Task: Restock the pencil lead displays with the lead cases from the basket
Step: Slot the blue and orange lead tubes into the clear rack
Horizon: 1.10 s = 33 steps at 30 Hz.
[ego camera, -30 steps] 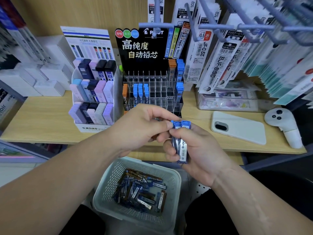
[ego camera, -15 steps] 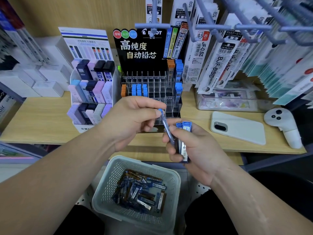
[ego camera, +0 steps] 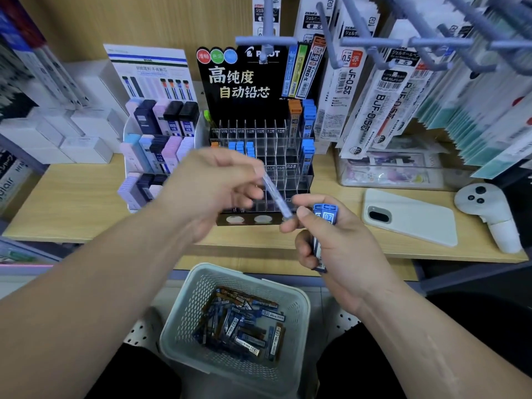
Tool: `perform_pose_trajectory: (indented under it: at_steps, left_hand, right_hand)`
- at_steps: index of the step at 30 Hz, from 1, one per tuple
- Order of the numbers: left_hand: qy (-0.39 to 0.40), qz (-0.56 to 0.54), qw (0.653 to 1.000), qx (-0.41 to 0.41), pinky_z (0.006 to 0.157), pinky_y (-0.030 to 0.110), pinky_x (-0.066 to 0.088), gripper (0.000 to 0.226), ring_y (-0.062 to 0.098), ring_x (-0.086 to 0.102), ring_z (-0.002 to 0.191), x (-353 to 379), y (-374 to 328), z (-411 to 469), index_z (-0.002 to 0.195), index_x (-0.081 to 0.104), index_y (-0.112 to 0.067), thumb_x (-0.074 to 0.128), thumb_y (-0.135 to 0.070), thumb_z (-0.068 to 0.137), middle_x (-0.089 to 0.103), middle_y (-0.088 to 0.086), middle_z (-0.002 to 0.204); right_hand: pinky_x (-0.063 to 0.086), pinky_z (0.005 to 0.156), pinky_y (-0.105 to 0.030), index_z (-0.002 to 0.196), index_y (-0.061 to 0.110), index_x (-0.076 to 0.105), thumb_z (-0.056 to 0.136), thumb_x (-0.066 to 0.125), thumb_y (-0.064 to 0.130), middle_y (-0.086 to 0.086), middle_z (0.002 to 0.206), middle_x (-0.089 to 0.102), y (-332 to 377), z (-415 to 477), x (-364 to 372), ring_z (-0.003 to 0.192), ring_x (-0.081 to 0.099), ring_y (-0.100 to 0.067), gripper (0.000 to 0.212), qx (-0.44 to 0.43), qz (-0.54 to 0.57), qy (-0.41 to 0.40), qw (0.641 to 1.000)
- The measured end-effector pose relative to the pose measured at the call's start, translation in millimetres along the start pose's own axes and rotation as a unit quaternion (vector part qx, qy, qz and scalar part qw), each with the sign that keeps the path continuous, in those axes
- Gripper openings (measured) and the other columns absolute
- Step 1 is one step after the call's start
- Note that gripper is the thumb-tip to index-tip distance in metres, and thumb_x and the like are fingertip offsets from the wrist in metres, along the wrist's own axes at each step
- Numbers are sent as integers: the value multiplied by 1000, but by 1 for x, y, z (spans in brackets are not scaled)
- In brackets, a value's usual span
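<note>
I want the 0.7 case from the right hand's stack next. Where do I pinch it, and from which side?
Pinch the blue cap of the 0.7 case: it stands cap end up and clear above the right hand, whose fingers wrap the body below. Come from above with the left hand, once its blurred case is placed, and draw straight up.

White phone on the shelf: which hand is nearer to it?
Right. The right hand, gripping blue lead cases, is just to the left of the white phone; the left hand, pinching a single case, is farther left, before the black display.
</note>
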<state>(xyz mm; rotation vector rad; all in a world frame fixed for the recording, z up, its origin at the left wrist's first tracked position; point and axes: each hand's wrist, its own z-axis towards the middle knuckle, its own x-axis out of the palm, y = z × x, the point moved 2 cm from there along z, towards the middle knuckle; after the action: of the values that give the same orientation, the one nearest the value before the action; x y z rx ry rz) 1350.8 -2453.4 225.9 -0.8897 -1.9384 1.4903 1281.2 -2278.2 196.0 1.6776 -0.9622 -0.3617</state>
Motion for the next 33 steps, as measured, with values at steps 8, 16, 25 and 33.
perform_pose_trajectory:
  at_steps: [8,16,25,33]
  left_hand:
    - [-54,321,931,165,63,26,53,11,4,60,52,-24,6,22,78,75,-22,79,-12,82,66,-12,61]
    - [-74,392,888,229,58,6,40,4,-5,53,53,-14,11,27,84,77,-18,78,-14,84,57,-21,61]
    - [-65,424,876,219,59,5,40,5,-8,56,59,-16,9,37,85,77,-19,76,-14,86,63,-18,69]
    - [-93,516,810,263,65,30,49,8,13,52,70,-6,21,36,73,75,-21,76,-17,80,43,-23,59]
  right_hand:
    - [33,44,-24,109,17,66,103,55,13,-7,74,65,0,2,-8,51,43,-13,13,21,14,-22,999]
    - [33,44,-23,110,15,66,102,55,12,-7,73,64,0,1,-8,52,42,-14,14,11,23,-7,1000]
    - [33,45,-24,110,15,67,102,55,13,-8,74,65,0,1,-10,53,42,-15,15,16,14,-6,1000]
    - [32,46,-26,107,17,68,102,56,14,-7,73,65,0,1,-9,53,42,-14,14,21,19,-2,1000]
